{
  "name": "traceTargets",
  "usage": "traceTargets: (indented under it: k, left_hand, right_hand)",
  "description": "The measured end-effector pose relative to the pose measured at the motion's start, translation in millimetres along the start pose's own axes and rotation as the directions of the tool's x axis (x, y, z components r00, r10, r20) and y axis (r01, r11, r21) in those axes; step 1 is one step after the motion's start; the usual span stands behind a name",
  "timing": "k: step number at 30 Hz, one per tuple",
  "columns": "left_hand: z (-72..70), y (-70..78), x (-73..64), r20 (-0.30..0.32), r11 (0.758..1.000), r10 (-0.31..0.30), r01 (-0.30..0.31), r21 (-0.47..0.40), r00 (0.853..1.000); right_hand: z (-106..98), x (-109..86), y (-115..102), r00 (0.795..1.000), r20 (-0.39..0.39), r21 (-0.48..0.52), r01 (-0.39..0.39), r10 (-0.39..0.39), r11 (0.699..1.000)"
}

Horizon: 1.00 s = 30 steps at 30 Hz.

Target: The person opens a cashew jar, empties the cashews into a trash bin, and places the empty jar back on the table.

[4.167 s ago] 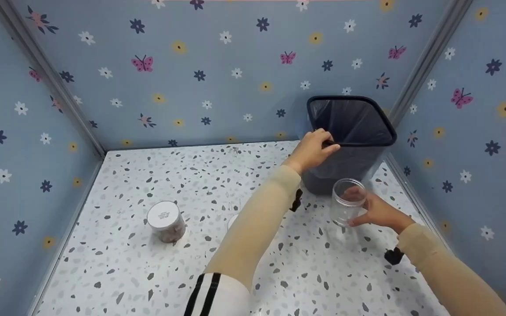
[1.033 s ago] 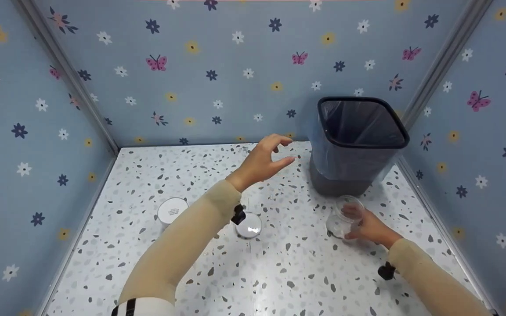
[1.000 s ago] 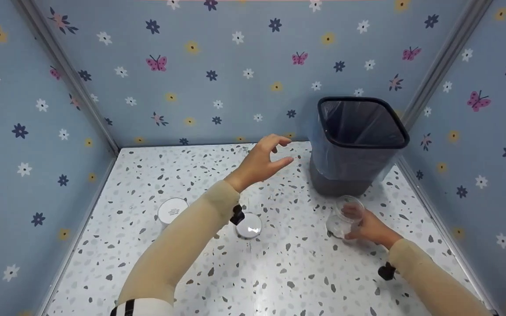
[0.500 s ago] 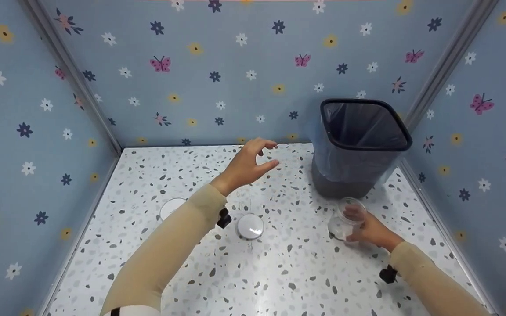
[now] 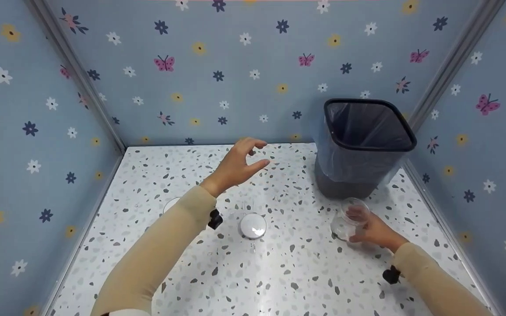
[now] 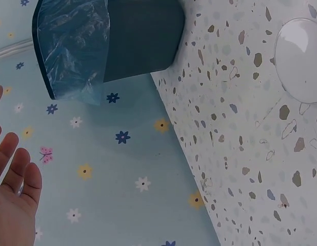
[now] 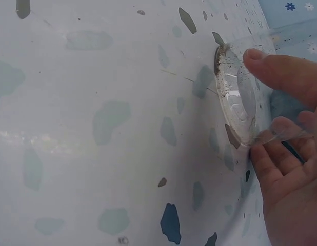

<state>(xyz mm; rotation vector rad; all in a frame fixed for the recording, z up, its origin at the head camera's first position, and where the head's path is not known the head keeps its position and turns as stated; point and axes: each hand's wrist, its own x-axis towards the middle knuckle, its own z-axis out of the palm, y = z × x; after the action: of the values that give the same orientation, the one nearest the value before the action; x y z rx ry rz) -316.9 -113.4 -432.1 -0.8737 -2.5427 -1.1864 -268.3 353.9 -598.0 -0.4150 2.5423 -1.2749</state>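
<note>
My right hand grips a clear plastic jar from its right side, mouth up and without a lid. In the right wrist view, thumb and fingers go round the jar's wall, and its base with small dark specks is right at the tabletop. My left hand holds nothing; its thumb and fingers are spread apart above the back of the table. Below and right of it lies a round white lid. Another jar's white lid shows only in part behind my left forearm.
A dark bin lined with a clear bag stands in the back right corner, just behind the jar. Blue flowered panels close off the back and both sides of the speckled white table.
My left hand has let go of the bin's rim and moved left over the table, uncovering the white lid. My right hand has lowered the jar slightly toward the front.
</note>
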Motion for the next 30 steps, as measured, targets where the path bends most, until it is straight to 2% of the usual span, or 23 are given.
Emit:
traceTargets:
  k: [12,18,30]
  left_hand:
    - [-9.7,-3.0,-7.1,-0.013,1.000,-0.011,0.011,0.012,1.000]
    - [-12.6,-5.8,-10.3,-0.023,1.000,-0.009,0.010,0.028,1.000]
    - [-18.4,-12.1,-20.7,-0.026,0.999,-0.027,0.028,0.044,0.999]
  right_hand:
    - [-10.7,-4.0,-0.3,1.000,0.025,0.097,-0.001,-0.002,0.995]
    - [-14.1,-5.6,-4.6,0.999,0.034,0.086,-0.011,0.008,0.996]
    - [-24.4,-9.8,-11.9,0.997,0.049,0.101,0.055,-0.060,0.993]
